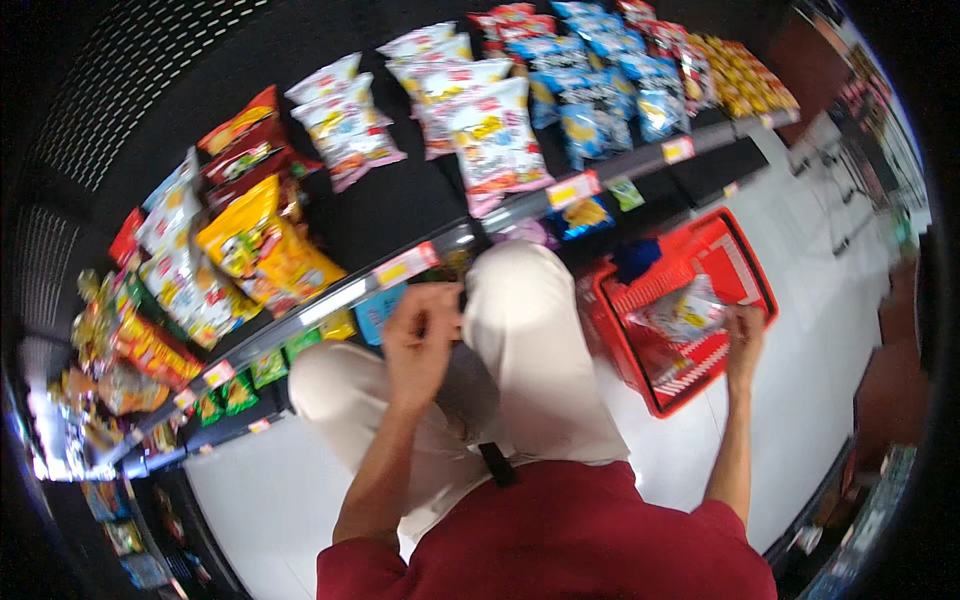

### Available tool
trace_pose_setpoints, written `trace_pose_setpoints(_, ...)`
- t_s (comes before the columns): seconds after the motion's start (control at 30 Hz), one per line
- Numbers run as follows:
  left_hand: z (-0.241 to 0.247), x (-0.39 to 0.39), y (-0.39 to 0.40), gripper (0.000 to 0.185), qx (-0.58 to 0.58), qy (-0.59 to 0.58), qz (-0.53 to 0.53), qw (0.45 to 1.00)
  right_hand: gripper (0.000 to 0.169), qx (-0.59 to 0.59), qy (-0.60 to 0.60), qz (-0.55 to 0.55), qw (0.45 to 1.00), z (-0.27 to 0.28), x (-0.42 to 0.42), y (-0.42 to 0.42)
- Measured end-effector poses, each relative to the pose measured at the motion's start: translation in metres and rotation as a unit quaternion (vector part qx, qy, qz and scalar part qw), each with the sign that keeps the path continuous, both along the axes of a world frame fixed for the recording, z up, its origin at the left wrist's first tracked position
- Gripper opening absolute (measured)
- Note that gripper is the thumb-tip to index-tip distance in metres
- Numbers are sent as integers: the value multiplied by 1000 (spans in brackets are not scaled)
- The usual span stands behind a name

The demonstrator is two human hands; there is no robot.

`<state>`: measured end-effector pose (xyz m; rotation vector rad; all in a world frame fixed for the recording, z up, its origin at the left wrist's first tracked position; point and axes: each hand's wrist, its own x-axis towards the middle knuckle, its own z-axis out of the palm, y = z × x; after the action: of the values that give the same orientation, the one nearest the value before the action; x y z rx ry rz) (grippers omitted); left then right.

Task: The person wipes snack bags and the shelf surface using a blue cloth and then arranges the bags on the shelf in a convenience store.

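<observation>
Loosely curled, my left hand (421,330) hangs beside my bent knee, in front of the lower shelf. It is blurred, with a gap between thumb and fingers and nothing visible in it. To the right, my right hand (744,337) is at the near right side of a red plastic shopping basket (660,397). Its fingers pinch the edge of a shiny, mostly clear and white snack packet (686,311) over the basket. A dark blue item (637,259) shows at the basket's far left corner.
A black store shelf (360,217) holds a yellow snack bag (262,240), white snack bags (499,139) and blue snack bags (592,127). Price tags (405,264) line its edge. Small green packets (238,394) sit on the lower shelf. White floor (810,315) lies beyond the basket.
</observation>
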<state>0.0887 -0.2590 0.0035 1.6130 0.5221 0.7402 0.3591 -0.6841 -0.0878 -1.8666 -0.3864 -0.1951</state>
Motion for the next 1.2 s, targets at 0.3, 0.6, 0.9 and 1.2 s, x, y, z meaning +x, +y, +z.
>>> trace_pose_setpoints(0.3,85,19,-45,94,330,-51,-102,937,1,-17,-246,135,960,221,-72,173)
trace_pose_setpoints(0.6,57,-4,13,78,7,-115,-9,993,33,70,-276,274,919,235,-106,331)
trace_pose_setpoints(0.9,24,27,110,65,20,-148,19,989,50,57,38,434,898,117,-87,431)
trace_pose_setpoints(1.2,-10,72,186,69,173,51,163,970,52,41,1,382,923,91,-58,514)
